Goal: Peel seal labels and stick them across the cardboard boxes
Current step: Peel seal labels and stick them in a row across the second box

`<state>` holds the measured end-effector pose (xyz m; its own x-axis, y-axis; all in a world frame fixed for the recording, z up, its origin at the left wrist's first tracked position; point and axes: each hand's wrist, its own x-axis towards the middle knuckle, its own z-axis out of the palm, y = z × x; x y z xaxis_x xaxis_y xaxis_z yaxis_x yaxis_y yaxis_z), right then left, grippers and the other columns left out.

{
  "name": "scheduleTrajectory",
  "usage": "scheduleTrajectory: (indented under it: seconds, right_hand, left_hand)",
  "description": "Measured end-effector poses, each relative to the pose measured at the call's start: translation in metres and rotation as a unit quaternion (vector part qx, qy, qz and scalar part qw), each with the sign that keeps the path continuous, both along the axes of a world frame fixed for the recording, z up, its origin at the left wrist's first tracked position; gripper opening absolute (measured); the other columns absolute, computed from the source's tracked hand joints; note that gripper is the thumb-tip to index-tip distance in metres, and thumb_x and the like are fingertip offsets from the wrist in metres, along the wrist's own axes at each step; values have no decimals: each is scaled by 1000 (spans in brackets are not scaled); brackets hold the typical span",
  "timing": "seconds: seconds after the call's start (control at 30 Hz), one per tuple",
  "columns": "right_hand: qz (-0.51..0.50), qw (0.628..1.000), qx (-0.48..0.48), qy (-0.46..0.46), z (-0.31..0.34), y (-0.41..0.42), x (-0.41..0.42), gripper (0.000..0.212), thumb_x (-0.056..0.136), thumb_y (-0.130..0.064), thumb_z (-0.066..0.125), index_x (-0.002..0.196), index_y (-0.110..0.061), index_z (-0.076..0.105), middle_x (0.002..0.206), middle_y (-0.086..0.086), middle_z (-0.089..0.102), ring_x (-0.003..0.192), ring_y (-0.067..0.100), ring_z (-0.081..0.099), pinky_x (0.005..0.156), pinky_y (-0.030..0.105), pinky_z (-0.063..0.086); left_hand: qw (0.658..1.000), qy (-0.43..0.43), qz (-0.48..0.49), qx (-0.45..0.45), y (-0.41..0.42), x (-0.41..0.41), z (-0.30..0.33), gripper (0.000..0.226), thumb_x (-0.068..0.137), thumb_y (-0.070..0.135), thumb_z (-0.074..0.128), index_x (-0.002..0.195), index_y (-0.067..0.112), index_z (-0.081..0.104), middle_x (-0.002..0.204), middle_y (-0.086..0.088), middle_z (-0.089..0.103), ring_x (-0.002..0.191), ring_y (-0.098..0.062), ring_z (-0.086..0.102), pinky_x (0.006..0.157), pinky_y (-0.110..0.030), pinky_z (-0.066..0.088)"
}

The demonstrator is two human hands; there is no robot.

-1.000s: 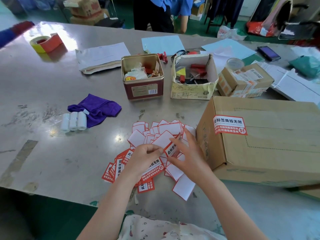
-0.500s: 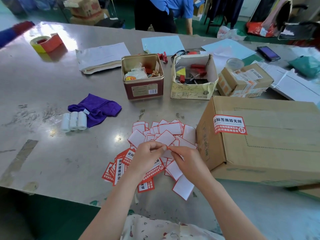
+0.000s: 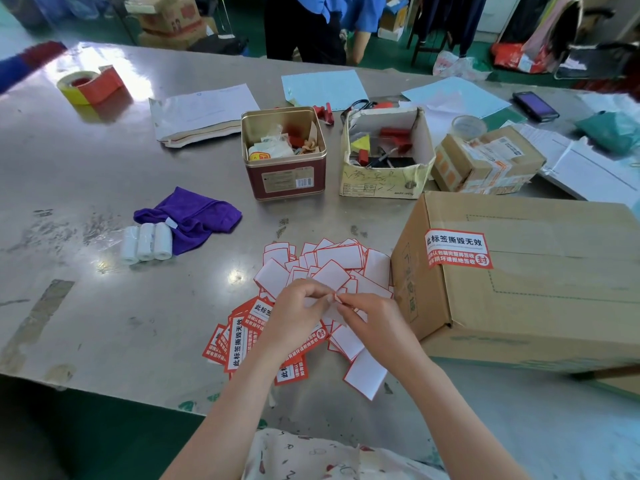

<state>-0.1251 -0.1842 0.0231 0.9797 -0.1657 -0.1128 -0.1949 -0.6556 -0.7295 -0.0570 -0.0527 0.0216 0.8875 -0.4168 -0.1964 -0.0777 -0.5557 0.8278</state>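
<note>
One seal label (image 3: 458, 248) already sits on the cardboard box (image 3: 540, 271) (many remain heaped on the table (image 3: 86, 278)), and my left hand (image 3: 298, 315) and right hand (image 3: 372, 318) pinch another label's corner above the pile, fingers closed, starting the peel.

The red-and-white seal sticker (image 3: 458, 248) on the brown cardboard box (image 3: 540, 271) is reading 此标签撕毁无效; loose red-and-white labels (image 3: 239, 341) are showing the same words.

My bench (image 3: 86, 188) is scuffed metal, carrying scattered seal labels (image 3: 332, 258), a cardboard box (image 3: 540, 271), a purple cloth (image 3: 197, 213), three white rolls (image 3: 147, 242) and a tin (image 3: 285, 174).
</note>
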Motion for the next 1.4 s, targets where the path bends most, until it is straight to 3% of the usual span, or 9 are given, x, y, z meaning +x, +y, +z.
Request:
scheduleTrajectory:
  seconds: [0.13, 0.23, 0.4, 0.47, 0.63, 0.83, 1.07, 1.3, 1.4]
  right_hand:
    - [-37, 995, 93, 6, 6, 0, 3, 18, 91, -25, 57, 100, -16, 70, 85, -9, 67, 82, -1, 59, 73, 13, 45]
    - [-86, 983, 159, 33, 6, -5, 5, 15, 91, -20, 57, 91, -14, 70, 79, -5, 66, 75, 5, 58, 70, 17, 44]
    - [-148, 968, 194, 53, 9, -11, 9, 18, 93, -21, 52, 87, -11, 66, 77, 3, 63, 72, 12, 53, 68, 24, 42]
    - [-168, 961, 211, 54, 12, -11, 11, 21, 94, -23, 50, 89, -8, 64, 83, 12, 64, 72, 13, 54, 65, 22, 43]
    - [-184, 959, 214, 5, 21, -10, 12, 17, 93, -18, 52, 83, -11, 65, 66, -8, 56, 60, -1, 48, 58, 10, 37]
    - [-217, 947, 234, -39, 39, -12, 18, 18, 88, -12, 55, 77, -21, 66, 83, -13, 67, 80, 5, 60, 70, 20, 47]
    - [-244, 935, 239, -96, 56, -24, 21, 17, 87, -13, 55, 78, -20, 67, 71, -13, 65, 71, 2, 57, 70, 24, 48]
    - [-237, 930, 254, -118, 71, -29, 20, 10, 86, -18, 58, 80, -17, 66, 80, -5, 67, 74, 5, 58, 75, 29, 50]
    - [-225, 933, 248, -130, 80, -31, 17, 8, 86, -18, 59, 82, -15, 66, 83, -2, 68, 76, 8, 59, 73, 26, 49]
  left_hand:
    - [999, 4, -36, 4, 0, 2, -2, 12, 91, 24, 57, 94, 22, 68, 97, 8, 61, 92, -4, 53, 78, -14, 42]
    - [999, 18, -49, -14, 2, 1, 2, 10, 91, 25, 56, 93, 24, 66, 99, 7, 63, 93, -7, 57, 76, -15, 45]
    - [952, 237, 98, -166, 9, 4, 1, 12, 90, 31, 56, 92, 21, 63, 92, -4, 69, 82, -25, 69, 69, -31, 54]
    - [936, 277, 160, -144, 9, 11, -9, 20, 91, 34, 54, 96, 17, 61, 92, -6, 70, 77, -26, 71, 69, -36, 56]
    - [975, 134, 178, 22, 5, 24, -29, 19, 95, 27, 46, 89, 12, 56, 80, 0, 59, 66, -10, 59, 53, -17, 42]
    - [975, 52, 159, 146, 2, 45, -62, 24, 93, 25, 49, 80, 8, 60, 73, -10, 61, 58, -13, 53, 57, -22, 45]
    - [945, -32, 114, 304, 0, 52, -79, 19, 90, 33, 55, 89, 16, 61, 86, -2, 61, 73, -16, 61, 73, -32, 56]
    - [929, -22, 74, 361, -10, 52, -71, 39, 87, 38, 59, 116, 15, 47, 118, -9, 52, 109, -24, 49, 97, -37, 43]
    - [956, -33, 123, 265, -18, 53, -38, 29, 90, 37, 55, 113, 18, 53, 124, -10, 51, 111, -22, 48, 95, -33, 42]
